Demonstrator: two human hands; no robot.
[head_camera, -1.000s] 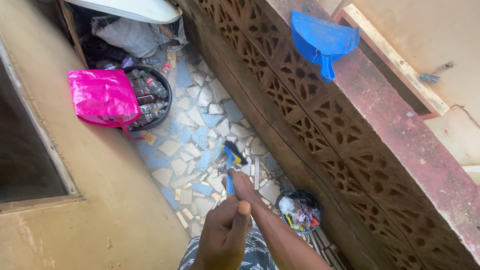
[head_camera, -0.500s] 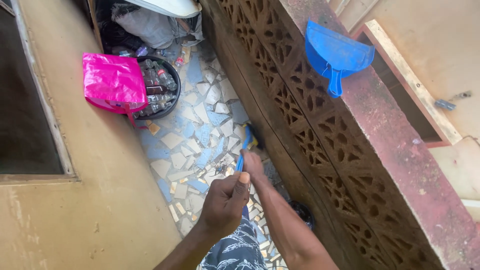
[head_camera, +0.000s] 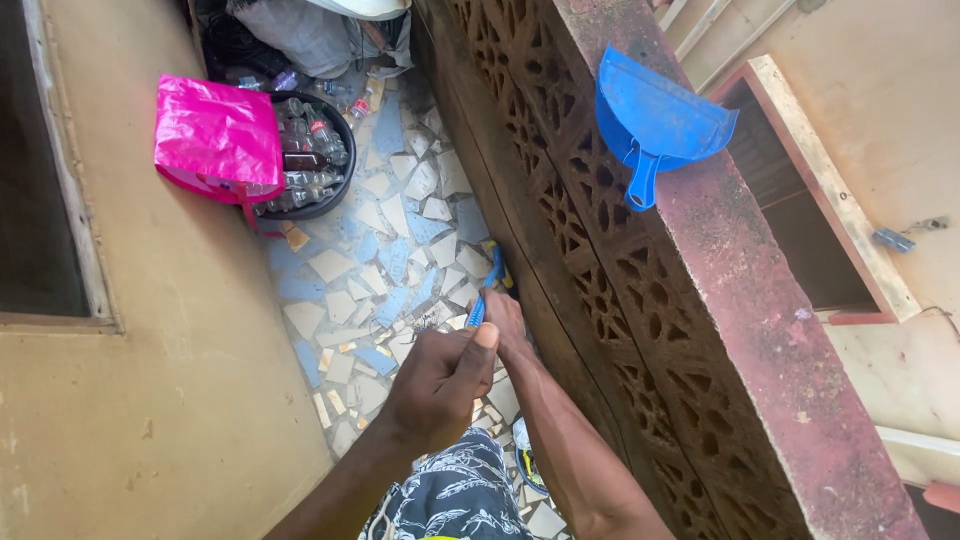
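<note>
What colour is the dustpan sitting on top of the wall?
The dustpan is bright blue, handle included; the head view shows it clearly.

Both forearms are bare, with no sleeves, watch, bracelet or rings showing on the left hand (head_camera: 435, 385) or the right hand (head_camera: 503, 318). The 2 arms are lean and the left thumbnail is short. Below them the person wears a dark navy garment (head_camera: 455, 500) printed with a pale white leaf-and-flower pattern, its cloth loosely creased
</note>
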